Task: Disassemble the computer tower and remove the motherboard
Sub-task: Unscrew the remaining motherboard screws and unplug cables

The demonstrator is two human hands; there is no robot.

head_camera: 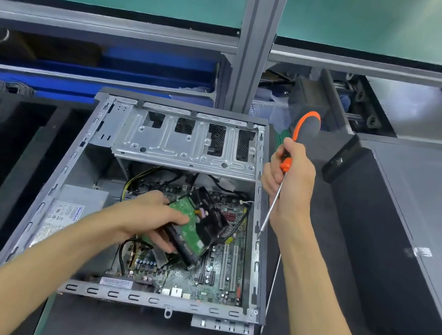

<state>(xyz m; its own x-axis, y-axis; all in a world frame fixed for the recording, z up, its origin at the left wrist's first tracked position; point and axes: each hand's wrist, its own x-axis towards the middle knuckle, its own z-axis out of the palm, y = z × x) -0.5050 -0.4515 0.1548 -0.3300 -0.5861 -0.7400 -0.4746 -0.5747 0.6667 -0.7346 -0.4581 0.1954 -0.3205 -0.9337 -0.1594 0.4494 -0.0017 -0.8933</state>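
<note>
The left hand (149,215) and the drive (193,229) it grips hide the middle of the motherboard (215,272), which lies in the floor of the open case (259,201). The drive, green board up, tilts above it. The right hand (290,183) is wrapped round a screwdriver (304,128), its tip down by the case's right wall. A second case (395,222) lies on the surface (132,332), right, partly cut off.

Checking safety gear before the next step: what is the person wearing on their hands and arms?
Nothing that shows. The left hand and right hand are bare, with no gloves, and both forearms are uncovered up to the picture's edge, so no sleeves appear. No watch, wrist strap or ring is visible.
</note>
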